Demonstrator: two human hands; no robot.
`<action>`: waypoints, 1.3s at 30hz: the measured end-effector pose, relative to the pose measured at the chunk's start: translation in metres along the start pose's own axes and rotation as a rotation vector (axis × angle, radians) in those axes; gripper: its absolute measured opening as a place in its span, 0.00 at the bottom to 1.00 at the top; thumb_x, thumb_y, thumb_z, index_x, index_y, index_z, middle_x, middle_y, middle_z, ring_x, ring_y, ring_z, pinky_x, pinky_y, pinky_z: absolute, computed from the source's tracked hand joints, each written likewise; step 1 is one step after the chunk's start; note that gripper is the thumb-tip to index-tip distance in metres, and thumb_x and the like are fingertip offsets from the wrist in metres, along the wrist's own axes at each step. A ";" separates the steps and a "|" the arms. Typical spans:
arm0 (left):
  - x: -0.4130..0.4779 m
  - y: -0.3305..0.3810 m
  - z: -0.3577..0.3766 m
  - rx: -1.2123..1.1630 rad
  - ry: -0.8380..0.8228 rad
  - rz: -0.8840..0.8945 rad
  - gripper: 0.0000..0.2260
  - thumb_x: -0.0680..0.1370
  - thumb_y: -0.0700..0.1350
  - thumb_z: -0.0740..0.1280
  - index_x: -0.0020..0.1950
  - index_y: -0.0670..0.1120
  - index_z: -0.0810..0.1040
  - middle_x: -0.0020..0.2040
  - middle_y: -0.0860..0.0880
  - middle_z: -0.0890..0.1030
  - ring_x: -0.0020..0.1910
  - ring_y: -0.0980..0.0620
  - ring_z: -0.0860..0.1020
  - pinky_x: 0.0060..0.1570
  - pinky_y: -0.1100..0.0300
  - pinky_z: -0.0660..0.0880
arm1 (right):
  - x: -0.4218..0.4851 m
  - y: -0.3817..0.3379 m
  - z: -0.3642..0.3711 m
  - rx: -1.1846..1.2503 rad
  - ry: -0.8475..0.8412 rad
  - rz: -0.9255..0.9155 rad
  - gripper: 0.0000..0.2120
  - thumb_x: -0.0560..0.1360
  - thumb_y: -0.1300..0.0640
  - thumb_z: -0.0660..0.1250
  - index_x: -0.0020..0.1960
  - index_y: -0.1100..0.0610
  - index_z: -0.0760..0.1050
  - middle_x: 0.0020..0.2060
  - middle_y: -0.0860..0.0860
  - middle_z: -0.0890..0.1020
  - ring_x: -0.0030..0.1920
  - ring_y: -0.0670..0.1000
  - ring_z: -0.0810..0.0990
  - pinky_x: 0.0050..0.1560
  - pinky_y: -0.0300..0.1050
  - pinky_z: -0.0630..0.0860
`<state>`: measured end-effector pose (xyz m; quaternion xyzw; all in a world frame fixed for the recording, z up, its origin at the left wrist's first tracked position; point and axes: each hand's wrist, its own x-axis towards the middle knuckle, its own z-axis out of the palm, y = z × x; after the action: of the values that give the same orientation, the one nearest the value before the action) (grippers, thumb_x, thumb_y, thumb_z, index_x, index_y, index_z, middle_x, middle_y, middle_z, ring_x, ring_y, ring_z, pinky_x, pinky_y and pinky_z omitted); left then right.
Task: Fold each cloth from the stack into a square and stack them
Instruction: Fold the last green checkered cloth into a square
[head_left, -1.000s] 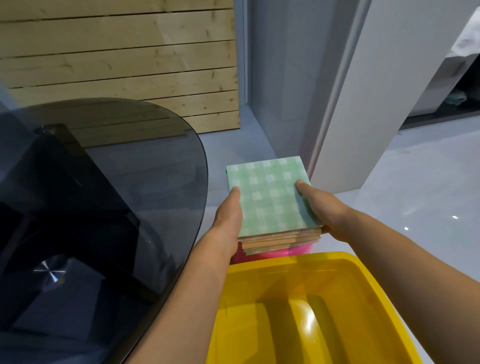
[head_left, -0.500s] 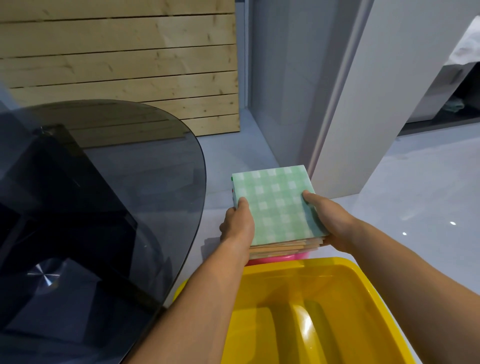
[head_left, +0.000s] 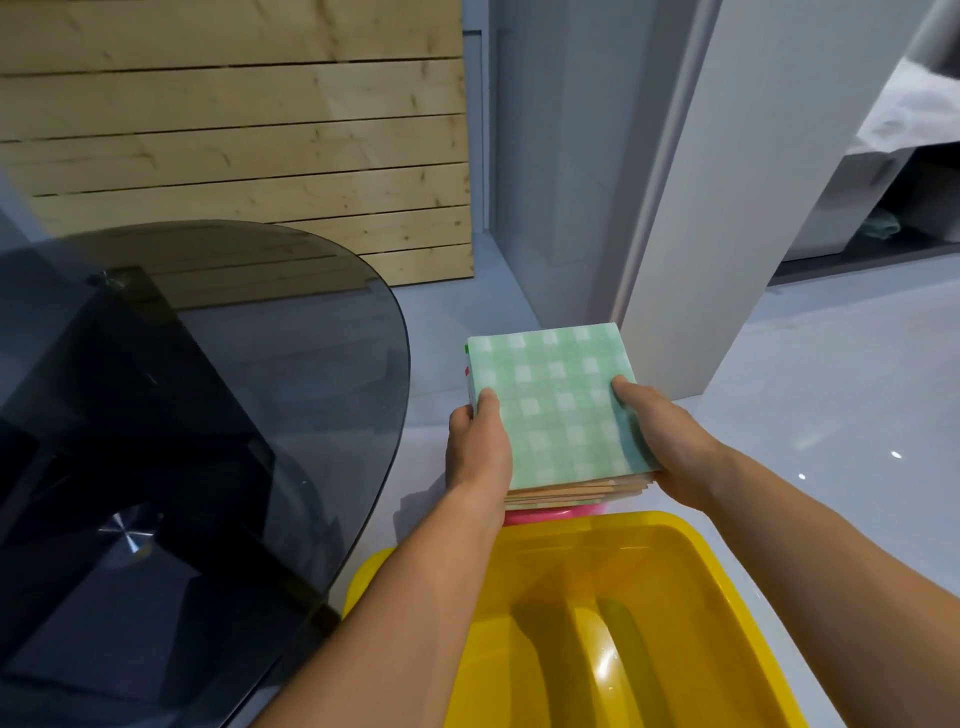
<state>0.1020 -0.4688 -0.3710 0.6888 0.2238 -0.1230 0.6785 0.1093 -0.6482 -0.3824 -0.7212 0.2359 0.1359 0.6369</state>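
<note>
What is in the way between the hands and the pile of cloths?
Nothing visible. The left hand and right hand grip the stack of cloths by its sides, thumbs on the green checked top cloth.

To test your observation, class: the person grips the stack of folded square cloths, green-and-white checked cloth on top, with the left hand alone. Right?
Not alone. The head view shows the left hand and the right hand both gripping the stack of folded square cloths, one on each side. The green-and-white checked cloth is indeed on top.
</note>
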 end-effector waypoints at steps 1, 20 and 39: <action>-0.006 0.003 -0.002 -0.007 0.002 0.012 0.08 0.85 0.57 0.53 0.58 0.55 0.64 0.43 0.59 0.69 0.40 0.60 0.68 0.35 0.60 0.64 | -0.006 -0.002 -0.002 -0.006 0.021 -0.018 0.22 0.81 0.38 0.53 0.64 0.52 0.70 0.55 0.54 0.82 0.53 0.57 0.83 0.54 0.53 0.79; -0.158 -0.113 -0.090 -0.077 -0.085 -0.192 0.09 0.84 0.48 0.60 0.62 0.47 0.72 0.50 0.48 0.81 0.44 0.50 0.80 0.33 0.59 0.73 | -0.172 0.136 0.014 -0.138 0.051 -0.035 0.30 0.71 0.26 0.55 0.61 0.45 0.76 0.56 0.45 0.83 0.58 0.49 0.81 0.64 0.57 0.73; -0.063 -0.226 -0.068 0.180 -0.078 -0.524 0.28 0.76 0.66 0.66 0.70 0.55 0.64 0.56 0.46 0.81 0.51 0.43 0.82 0.55 0.42 0.80 | -0.071 0.218 0.042 -0.374 -0.181 0.290 0.37 0.67 0.33 0.70 0.65 0.53 0.62 0.55 0.48 0.80 0.52 0.50 0.82 0.55 0.52 0.80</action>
<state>-0.0696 -0.4151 -0.5370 0.6596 0.3564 -0.3401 0.5676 -0.0587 -0.6119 -0.5404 -0.7701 0.2496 0.3315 0.4846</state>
